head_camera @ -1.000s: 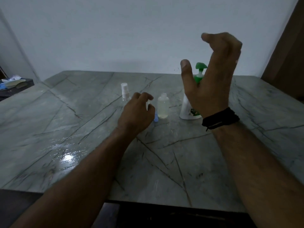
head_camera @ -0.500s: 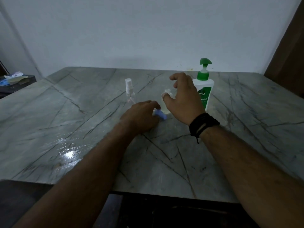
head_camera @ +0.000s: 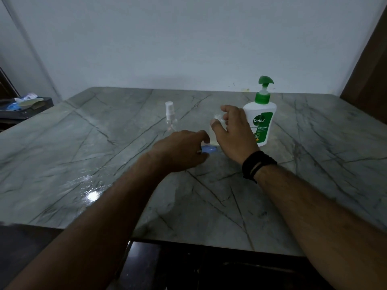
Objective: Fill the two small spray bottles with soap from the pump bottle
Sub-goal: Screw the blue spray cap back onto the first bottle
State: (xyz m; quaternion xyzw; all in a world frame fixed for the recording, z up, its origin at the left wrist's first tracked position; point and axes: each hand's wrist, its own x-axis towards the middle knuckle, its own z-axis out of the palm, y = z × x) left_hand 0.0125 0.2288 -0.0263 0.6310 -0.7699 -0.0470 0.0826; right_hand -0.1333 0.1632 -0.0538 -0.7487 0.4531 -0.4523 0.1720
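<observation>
Looking like a room in a home, plainly furnished. Filling most of the frame: a grey-green marble table with dark veins, polished enough to be throwing back a bright glint at lower left. Running behind it, across the whole upper frame: a bare, pale painted wall. Showing at the right edge: a brown wooden door or panel. Sitting at the far left: a dark side unit holding loose papers and packets. Standing at centre right: a household Dettol pump bottle, white with a green pump. Lighting staying dim.
</observation>
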